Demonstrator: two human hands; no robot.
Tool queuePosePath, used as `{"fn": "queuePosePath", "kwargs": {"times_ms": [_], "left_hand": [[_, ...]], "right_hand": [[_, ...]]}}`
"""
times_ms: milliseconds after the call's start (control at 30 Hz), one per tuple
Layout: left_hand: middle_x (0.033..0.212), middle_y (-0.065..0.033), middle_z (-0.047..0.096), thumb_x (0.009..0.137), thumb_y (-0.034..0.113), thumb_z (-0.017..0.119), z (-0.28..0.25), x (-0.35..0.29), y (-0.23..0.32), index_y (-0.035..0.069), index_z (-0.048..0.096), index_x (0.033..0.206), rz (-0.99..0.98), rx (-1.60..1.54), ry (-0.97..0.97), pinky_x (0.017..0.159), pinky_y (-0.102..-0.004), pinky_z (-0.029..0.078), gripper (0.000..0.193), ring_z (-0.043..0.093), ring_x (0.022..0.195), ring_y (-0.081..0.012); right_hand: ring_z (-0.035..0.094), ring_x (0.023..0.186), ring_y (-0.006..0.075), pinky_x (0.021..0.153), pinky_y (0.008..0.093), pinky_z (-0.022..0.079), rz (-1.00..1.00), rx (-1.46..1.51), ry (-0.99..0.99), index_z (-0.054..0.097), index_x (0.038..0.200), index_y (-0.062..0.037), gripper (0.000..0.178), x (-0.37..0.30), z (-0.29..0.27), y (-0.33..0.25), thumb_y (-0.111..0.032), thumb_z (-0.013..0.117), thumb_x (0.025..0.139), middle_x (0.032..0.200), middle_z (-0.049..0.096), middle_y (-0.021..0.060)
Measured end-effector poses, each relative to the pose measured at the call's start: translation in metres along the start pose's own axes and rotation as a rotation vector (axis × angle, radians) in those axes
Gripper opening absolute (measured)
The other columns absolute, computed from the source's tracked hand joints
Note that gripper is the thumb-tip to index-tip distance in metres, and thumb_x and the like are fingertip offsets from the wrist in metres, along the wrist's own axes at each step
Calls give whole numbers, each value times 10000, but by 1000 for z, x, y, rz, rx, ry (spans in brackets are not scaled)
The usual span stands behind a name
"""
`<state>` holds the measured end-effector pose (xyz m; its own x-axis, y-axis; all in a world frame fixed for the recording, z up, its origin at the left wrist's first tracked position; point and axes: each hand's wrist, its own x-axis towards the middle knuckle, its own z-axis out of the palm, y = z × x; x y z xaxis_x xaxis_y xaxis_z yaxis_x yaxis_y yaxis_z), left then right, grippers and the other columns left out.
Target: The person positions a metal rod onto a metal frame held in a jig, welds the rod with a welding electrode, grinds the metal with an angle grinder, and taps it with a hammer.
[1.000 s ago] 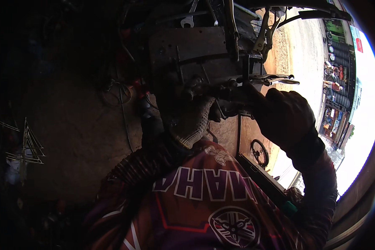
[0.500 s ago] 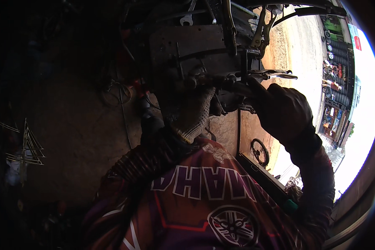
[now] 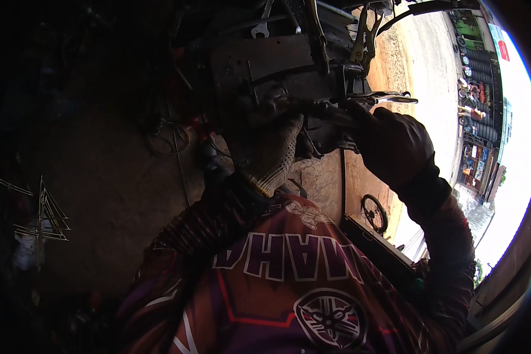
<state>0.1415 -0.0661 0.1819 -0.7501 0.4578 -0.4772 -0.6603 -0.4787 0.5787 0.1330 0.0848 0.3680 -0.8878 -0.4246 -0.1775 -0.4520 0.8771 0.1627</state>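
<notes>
My left hand (image 3: pixel 280 144), in a dotted work glove with a ribbed cuff, is closed at a dark metal part (image 3: pixel 315 110) over the bench. Deep shadow hides most of its fingertips. From the right, my right hand (image 3: pixel 398 144) grips the other end of the same part with its fingers curled. What the part is cannot be made out. Beyond both hands lies a dark flat metal plate (image 3: pixel 236 65) with small holes. Close to my right fingers, a pair of locking pliers (image 3: pixel 389 97) sticks out over the bench's right edge.
More locking pliers (image 3: pixel 363 44) are clamped farther back, near an open-ended wrench (image 3: pixel 262 28). A cable (image 3: pixel 177 150) hangs at the left beside a red tool (image 3: pixel 199 128). Thin metal rods (image 3: pixel 41 218) stand far left. A wheel (image 3: pixel 374 213) lies at lower right, beyond a dark ledge (image 3: pixel 377 245).
The view has shifted slightly. My right hand has moved a little left and up; my left hand stays at the dark part.
</notes>
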Motion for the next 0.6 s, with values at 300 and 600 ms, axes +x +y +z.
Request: {"fn": "queuePosePath", "kwargs": {"times_ms": [300, 600], "left_hand": [[785, -36, 653, 962, 222, 553, 12, -19, 55, 27, 670, 941, -108, 175, 114, 574, -250, 497, 229, 598, 581, -106], [804, -33, 674, 935, 249, 599, 18, -15, 42, 23, 691, 967, -63, 295, 112, 606, -275, 496, 246, 625, 634, -142]], "right_hand": [[647, 696, 158, 604, 295, 517, 262, 212, 166, 610, 1198, -82, 324, -15, -24, -3, -208, 634, 900, 920, 666, 97], [362, 499, 35, 451, 199, 264, 1152, 771, 923, 527, 1248, 31, 372, -157, 35, 46, -245, 461, 1007, 616, 427, -29]]}}
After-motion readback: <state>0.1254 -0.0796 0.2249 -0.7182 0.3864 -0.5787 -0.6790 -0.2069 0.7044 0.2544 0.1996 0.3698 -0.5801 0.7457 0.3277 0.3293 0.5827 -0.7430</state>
